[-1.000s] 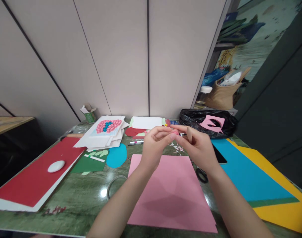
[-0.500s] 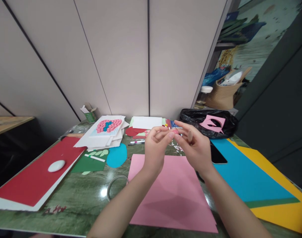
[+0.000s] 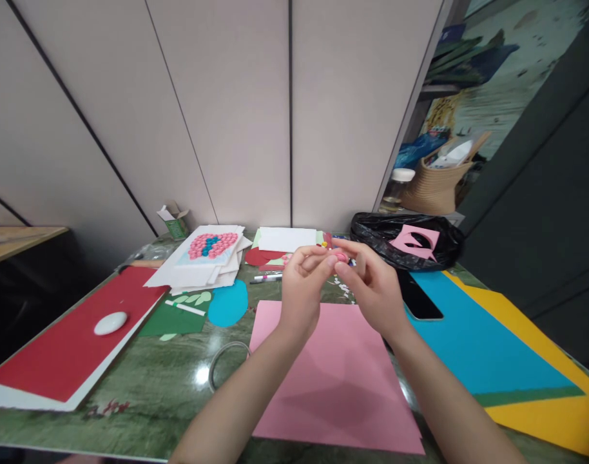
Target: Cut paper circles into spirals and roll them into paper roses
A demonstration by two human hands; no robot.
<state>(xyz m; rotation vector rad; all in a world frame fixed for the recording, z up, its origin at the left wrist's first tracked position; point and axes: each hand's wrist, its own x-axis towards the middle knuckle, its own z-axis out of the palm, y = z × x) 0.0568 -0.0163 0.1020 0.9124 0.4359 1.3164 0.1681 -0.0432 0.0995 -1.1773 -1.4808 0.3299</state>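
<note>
Above the far edge of a large pink paper sheet point(image 3: 337, 380), my left hand point(image 3: 304, 283) and my right hand point(image 3: 372, 283) meet fingertip to fingertip. Both pinch a small pink paper piece point(image 3: 341, 257) between thumb and fingers. The piece is mostly hidden by the fingers, so its shape is unclear. Both hands are raised off the green marble-patterned table point(image 3: 144, 380).
Left lie a red sheet point(image 3: 77, 335) with a white oval object point(image 3: 110, 323), white sheets with a pink-and-blue heart point(image 3: 211, 246), green and blue cutouts and markers point(image 3: 265, 277). Right lie blue point(image 3: 473, 341) and yellow point(image 3: 555, 412) sheets, a phone point(image 3: 417, 299) and a black bag point(image 3: 405, 241).
My right hand has drawn slightly left and closer to the left hand, its fingers curling tighter on the small pink piece. The left hand has hardly moved.
</note>
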